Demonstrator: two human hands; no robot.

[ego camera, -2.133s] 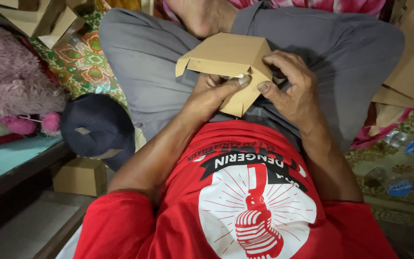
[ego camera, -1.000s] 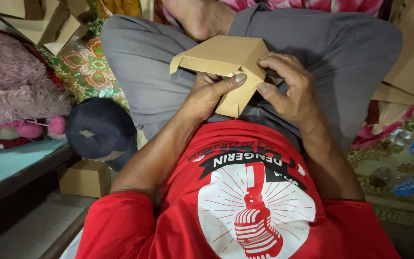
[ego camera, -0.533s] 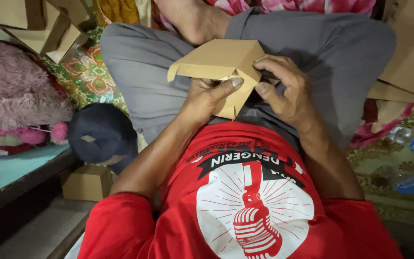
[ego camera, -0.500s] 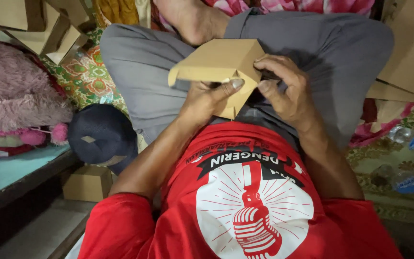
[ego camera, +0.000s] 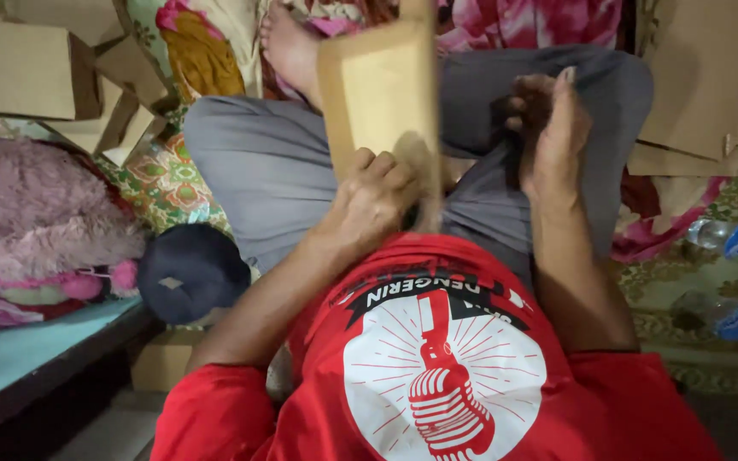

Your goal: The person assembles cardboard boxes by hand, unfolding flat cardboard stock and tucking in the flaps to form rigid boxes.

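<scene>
While the head camera looks straight down the wearer's chest, the left hand [ego camera: 377, 201] has its grip closed narrow around the lower edge of a brown cardboard box [ego camera: 379, 94], fingers curled over the front of the card and knuckles toward the camera. That box stands up tall and slightly tilted above the grip, its upper part reaching the top of the frame; its lower corner beside the knuckles is smeared by motion blur, so the exact fold there cannot be told. To the right of this grip, apart from the cardboard, the right hand [ego camera: 553, 141] rests edge-up on the lap, fingers straight and held together, holding nothing. Both hands lie over grey trousers [ego camera: 258, 171] on crossed legs, and a bare foot [ego camera: 288, 47] shows just beyond the left grip, behind the box. Nearer the camera than either grip is a red t-shirt [ego camera: 437, 376] with a white microphone print.

Far to the left of the left grip, more cardboard boxes [ego camera: 27, 68] are stacked at the upper corner, over a floral cloth [ego camera: 164, 179]. Below them lies a pink fuzzy blanket [ego camera: 36, 213], and a dark navy cap [ego camera: 191, 271] sits just beside the left forearm. Well to the right of the right grip, flat cardboard sheets [ego camera: 711, 77] lean at the edge, and two clear plastic bottles with blue caps [ego camera: 728, 239] lie on a patterned green mat [ego camera: 728, 282].
</scene>
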